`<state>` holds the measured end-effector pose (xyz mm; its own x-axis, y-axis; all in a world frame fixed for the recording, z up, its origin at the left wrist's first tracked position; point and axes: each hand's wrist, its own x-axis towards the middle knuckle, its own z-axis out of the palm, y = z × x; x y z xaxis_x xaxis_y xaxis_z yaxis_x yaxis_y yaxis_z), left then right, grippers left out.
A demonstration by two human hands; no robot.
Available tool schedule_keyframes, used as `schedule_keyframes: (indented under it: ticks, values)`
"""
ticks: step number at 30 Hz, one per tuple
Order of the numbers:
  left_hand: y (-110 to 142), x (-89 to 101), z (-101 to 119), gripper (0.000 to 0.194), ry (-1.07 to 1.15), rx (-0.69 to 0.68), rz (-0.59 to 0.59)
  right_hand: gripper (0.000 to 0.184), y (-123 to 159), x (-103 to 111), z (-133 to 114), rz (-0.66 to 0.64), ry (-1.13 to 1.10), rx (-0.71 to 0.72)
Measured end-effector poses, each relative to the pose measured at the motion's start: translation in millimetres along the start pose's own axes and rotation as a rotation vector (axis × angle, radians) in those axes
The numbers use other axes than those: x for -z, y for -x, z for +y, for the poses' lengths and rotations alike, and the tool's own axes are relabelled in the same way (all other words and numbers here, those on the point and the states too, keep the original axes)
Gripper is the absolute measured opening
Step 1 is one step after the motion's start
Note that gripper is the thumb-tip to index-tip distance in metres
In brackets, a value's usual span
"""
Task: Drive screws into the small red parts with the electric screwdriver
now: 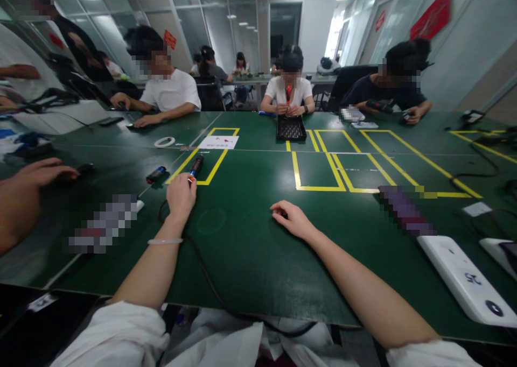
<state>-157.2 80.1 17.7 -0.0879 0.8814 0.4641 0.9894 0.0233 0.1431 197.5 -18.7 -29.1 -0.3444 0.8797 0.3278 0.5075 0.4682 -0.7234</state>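
Note:
My left hand (181, 196) is low over the green table (238, 259), its fingers closed around the near end of a dark cylindrical tool with blue and orange parts (196, 166). Part of the tool is hidden by the fingers, and its exact kind is unclear. Left of it lies a similar short dark piece with a blue end (155, 174). My right hand (294, 219) rests on the table with loosely curled fingers, and a dark gap shows beneath them. I see no object in it.
A black cable (205, 270) runs from my left hand toward the table's near edge. A white power bank (464, 281) lies at right. Yellow tape outlines (321, 188), a printed sheet (219, 142) and a white ring (164, 141) lie ahead. Across, a person handles something above a black tray (291, 129).

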Motion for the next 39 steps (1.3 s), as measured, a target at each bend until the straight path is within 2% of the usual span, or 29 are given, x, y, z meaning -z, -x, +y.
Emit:
schedule_keyframes:
  ticks: [3,7,10,12,14,17,21,24,32,36,39]
  values:
    - [8,-0.9,25,0.033,0.279,-0.18,-0.058,0.017,-1,-1,1,0.002,0.003,0.0]
    - [35,6.6,85,0.033,0.588,-0.48,-0.291,0.02,-1,-3,1,0.009,-0.032,0.0]
    - [58,18.0,127,0.031,0.698,-0.593,-0.436,0.033,1,-2,-1,-0.007,-0.104,0.005]
    - [68,23.0,144,0.032,0.772,-0.588,-0.526,0.037,1,-1,-3,-0.026,-0.14,0.021]
    - [75,23.3,152,0.035,0.871,-0.524,-0.636,0.032,2,0,-5,-0.046,-0.147,0.035]
    - [79,16.0,154,0.035,1.019,-0.415,-0.785,0.026,1,1,-7,-0.022,-0.137,0.029]
    - [82,7.7,150,0.034,1.161,-0.324,-0.89,0.019,1,0,-9,-0.009,-0.13,0.039]
    - [83,9.6,149,0.035,1.217,-0.302,-0.882,0.014,0,1,-9,0.021,-0.151,0.009]
    - [86,13.9,149,0.016,1.094,-0.446,-0.663,0.015,0,3,-8,0.034,-0.145,-0.002]
    - [85,13.4,148,0.016,1.072,-0.461,-0.639,0.02,-1,3,-9,0.063,-0.133,0.031]
    - [84,15.1,147,0.02,1.042,-0.444,-0.638,0.015,-1,2,-7,0.072,-0.141,0.025]
